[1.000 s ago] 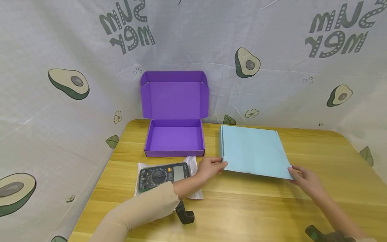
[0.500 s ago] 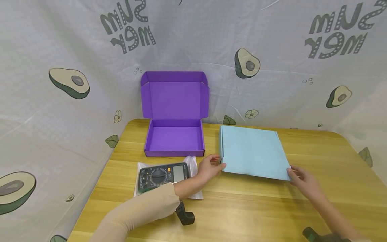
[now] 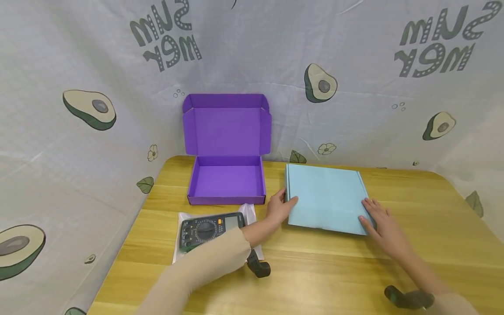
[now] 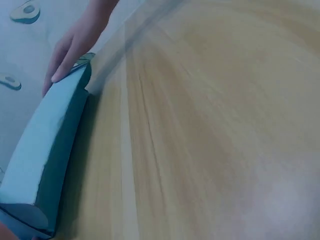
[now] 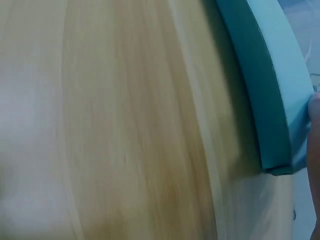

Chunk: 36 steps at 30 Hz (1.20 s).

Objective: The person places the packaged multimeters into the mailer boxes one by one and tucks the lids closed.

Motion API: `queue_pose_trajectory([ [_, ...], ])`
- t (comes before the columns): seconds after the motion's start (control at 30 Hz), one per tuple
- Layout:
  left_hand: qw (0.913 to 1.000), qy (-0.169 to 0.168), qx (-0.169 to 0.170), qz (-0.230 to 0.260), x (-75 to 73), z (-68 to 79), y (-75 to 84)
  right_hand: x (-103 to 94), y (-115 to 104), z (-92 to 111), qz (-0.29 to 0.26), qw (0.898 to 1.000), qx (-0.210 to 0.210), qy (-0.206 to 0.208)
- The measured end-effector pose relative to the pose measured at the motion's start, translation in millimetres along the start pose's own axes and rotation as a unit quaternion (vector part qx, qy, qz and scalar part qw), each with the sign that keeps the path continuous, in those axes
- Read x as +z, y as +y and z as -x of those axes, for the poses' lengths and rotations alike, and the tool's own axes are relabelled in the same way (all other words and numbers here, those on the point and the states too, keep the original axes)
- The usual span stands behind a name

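Observation:
A light blue cardboard box (image 3: 327, 197) lies on the table with its lid down over the front. At its left side my left hand (image 3: 278, 209) holds the edge, thumb on the top and fingers along the side wall. My right hand (image 3: 383, 227) rests on the right edge near the front corner, its fingers extended and its thumb on the lid. The left wrist view shows the box's front wall (image 4: 65, 155) and the right hand (image 4: 80, 42) at the far end. In the right wrist view, the thumb (image 5: 314, 106) touches the lid.
An open purple box (image 3: 226, 181) stands at the back left, lid upright. Before it, a multimeter (image 3: 208, 227) lies on a clear plastic bag (image 3: 250, 214), partly covered by the left sleeve. A printed cloth (image 3: 244, 52) hangs behind the wooden table (image 3: 315, 280).
The lid's front edge has come down onto the blue box. Both hands have left the front corners: the left slid back along the side, the right moved up onto the right edge.

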<state>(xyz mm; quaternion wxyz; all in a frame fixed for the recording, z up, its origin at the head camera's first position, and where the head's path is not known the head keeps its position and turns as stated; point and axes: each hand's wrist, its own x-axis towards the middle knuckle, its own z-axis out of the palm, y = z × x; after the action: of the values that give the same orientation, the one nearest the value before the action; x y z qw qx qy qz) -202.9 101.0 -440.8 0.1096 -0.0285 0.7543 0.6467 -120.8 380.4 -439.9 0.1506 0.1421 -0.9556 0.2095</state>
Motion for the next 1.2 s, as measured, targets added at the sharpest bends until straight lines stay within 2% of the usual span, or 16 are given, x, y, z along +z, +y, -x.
queue_pose_trajectory([
  [0.1,0.9961,0.009,-0.04,0.078,0.7,-8.0,-3.8,2.8,5,-1,0.001,1.0,-0.018,-0.025],
  [0.2,0.9925,0.011,-0.052,0.111,-0.4,-11.2,-5.3,2.7,9,-3,-0.016,0.999,-0.028,-0.031],
  [0.47,0.9929,0.006,-0.064,0.101,-0.6,-12.0,0.2,-6.5,16,-8,-0.027,0.997,-0.053,-0.041],
  [0.73,0.9904,0.001,-0.084,0.109,-3.2,-15.4,4.8,-8.0,18,-14,0.003,0.997,-0.082,-0.014],
  [0.9,0.9911,-0.003,-0.08,0.107,-4.7,-16.6,4.6,-12.0,23,-19,-0.015,0.992,-0.127,-0.016],
  [1.07,0.9932,-0.018,-0.074,0.089,-4.2,-14.0,2.5,-20.0,30,-19,-0.025,0.981,-0.19,-0.038],
  [1.2,0.9937,-0.025,-0.071,0.083,-3.6,-11.7,1.7,-24.4,31,-19,-0.009,0.979,-0.2,-0.045],
])
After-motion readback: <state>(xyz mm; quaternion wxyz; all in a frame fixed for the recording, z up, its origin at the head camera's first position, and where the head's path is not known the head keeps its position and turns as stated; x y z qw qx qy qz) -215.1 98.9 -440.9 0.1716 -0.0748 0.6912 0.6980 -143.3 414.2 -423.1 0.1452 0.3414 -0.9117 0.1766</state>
